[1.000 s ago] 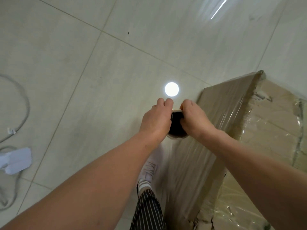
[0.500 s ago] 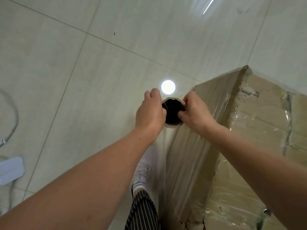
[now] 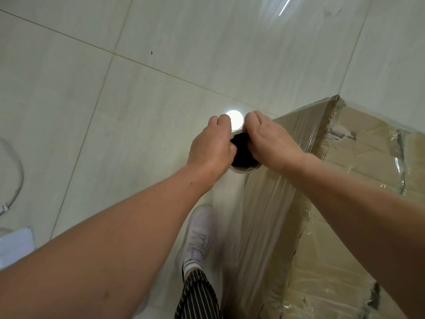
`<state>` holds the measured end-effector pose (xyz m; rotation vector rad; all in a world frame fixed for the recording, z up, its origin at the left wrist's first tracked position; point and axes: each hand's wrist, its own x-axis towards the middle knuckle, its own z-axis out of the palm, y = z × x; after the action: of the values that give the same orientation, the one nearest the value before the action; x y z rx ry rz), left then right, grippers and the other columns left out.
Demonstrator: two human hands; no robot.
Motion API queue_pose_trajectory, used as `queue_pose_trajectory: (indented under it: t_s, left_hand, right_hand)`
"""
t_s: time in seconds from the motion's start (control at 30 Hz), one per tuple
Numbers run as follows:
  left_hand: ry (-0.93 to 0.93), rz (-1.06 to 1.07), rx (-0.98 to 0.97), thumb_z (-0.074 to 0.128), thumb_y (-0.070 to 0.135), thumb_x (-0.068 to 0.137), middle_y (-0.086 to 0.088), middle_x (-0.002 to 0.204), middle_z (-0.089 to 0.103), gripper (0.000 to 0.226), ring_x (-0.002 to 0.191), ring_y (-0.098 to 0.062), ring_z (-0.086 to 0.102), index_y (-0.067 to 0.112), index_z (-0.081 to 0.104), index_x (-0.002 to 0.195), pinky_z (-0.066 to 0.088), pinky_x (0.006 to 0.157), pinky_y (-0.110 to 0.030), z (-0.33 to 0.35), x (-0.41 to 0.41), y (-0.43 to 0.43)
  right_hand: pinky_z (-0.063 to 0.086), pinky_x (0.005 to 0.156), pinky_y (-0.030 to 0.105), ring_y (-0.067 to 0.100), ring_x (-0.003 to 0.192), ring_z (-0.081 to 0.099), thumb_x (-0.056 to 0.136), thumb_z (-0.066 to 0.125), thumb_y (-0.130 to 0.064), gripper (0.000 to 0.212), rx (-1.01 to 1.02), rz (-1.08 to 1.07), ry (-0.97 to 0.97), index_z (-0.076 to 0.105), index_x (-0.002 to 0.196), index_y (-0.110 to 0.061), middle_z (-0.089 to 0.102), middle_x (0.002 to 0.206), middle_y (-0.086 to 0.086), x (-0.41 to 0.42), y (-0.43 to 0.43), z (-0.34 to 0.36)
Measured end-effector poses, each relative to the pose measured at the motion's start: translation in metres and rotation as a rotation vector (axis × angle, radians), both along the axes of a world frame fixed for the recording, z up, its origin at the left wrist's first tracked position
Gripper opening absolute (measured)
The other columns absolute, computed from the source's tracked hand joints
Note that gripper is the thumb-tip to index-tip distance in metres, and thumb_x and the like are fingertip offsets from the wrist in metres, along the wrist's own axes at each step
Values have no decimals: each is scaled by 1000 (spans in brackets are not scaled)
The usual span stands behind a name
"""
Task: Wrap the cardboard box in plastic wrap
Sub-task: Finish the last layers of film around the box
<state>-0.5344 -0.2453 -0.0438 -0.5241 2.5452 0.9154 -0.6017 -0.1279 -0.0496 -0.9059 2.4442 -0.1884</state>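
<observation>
The top end of a roll of plastic wrap is gripped by both hands: the left hand is curled round its left rim and the right hand round its right rim, and the dark hollow of the core is seen between them. The roll is held on end. Below the hands a blurred sheet of film is stretched from it onto the near side of the cardboard box, which stands just right of the right hand and under that forearm. That side and part of the box's top are already covered in glossy wrap. Just beyond the knuckles a round bright reflection is seen on the tiled floor. Beneath the left wrist a white shoe and a striped trouser leg are seen. Well to the left of the left hand a grey cable and a white object lie at the edge of view.
</observation>
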Motion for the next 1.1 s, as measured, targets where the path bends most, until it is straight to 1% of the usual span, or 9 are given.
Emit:
queue_pose_trajectory:
  t_s: [0.1,0.2,0.37,0.5,0.7,0.77,0.87,1.0,1.1]
  left_hand:
    - [29,77,26,51,11,86,-2,104,45,18,72,-21,45,11,42,102,34,59,-30,0,-17,2]
    - [22,132,45,49,8,87,-3,102,44,16,73,-22,46,11,41,100,36,59,-31,-1,-27,5]
    - [-8,215,42,46,6,87,-4,101,41,16,71,-23,44,13,33,93,30,55,-28,-2,-20,-1]
    - [-62,108,23,49,7,87,-7,105,43,16,75,-23,45,10,38,99,33,59,-31,0,-23,-4]
    - [-100,-162,-64,51,9,85,-6,110,46,28,82,-20,40,12,42,111,35,63,-32,3,-43,-14]
    - [-109,-246,-73,50,8,85,-6,109,47,26,82,-20,39,12,42,110,34,63,-31,3,-50,-13]
    - [-137,-278,-47,49,7,86,-7,107,48,19,79,-20,40,13,41,102,33,63,-31,4,-60,-13]
    - [-123,-197,71,51,10,86,-7,108,48,24,82,-24,47,11,44,108,39,66,-33,7,-72,-9]
    - [-100,-132,142,53,14,87,-5,108,48,19,85,-25,52,11,46,105,42,67,-34,7,-88,0]
  right_hand:
    - [30,57,35,31,80,47,82,50,8,17,-49,133,102,50,99,4,49,94,20,-23,-3,-3]
    - [30,62,34,29,91,45,87,46,1,21,-6,94,90,47,108,1,48,105,15,-31,-7,-4]
    - [32,67,28,20,84,43,83,54,-11,23,-81,-457,-194,45,104,-11,44,98,1,-28,-7,-3]
    - [31,51,25,23,83,47,82,56,-3,22,-34,-704,-372,41,98,-8,47,92,6,-10,-6,-2]
    - [39,70,31,30,96,54,86,56,-7,35,47,-927,-448,41,117,0,55,110,15,-1,-7,-10]
    - [39,71,32,30,93,53,87,53,-5,32,75,-916,-436,41,116,-1,55,109,16,-4,-8,-7]
    - [38,67,32,25,82,49,86,50,-2,18,66,-816,-336,40,100,-6,52,95,10,-15,-9,0]
    - [27,61,30,24,76,41,85,46,-1,18,101,-469,-149,33,89,-11,39,85,5,-41,-7,13]
    - [28,62,33,26,85,42,87,44,-4,13,184,-221,-3,35,93,-11,39,90,8,-63,-3,16]
